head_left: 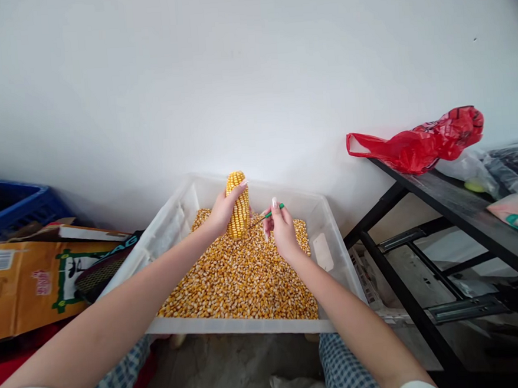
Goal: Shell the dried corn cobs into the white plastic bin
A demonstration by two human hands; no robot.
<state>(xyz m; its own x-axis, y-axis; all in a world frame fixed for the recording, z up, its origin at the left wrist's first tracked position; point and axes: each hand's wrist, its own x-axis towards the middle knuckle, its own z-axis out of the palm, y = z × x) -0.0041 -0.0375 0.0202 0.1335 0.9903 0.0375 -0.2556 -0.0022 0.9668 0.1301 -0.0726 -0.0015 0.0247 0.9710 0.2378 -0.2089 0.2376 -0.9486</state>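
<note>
Ahead of you stands a plain white wall [250, 70], evenly lit; to your right a black metal table [459, 203] carries a red bag [419, 141] and dark plastic bags [512, 170]; to your left lie a cardboard box [21, 287] and a blue crate [11, 205]; below, grey floor [222, 368].

A corn cob [238, 204] was held upright in the left hand [222, 211], above a white tub [172, 223] filled with loose kernels [240, 278]. Just beside it, a thin green-handled tool [267, 216] was gripped in the right hand [283, 231], its tip pointed at the cob.
</note>
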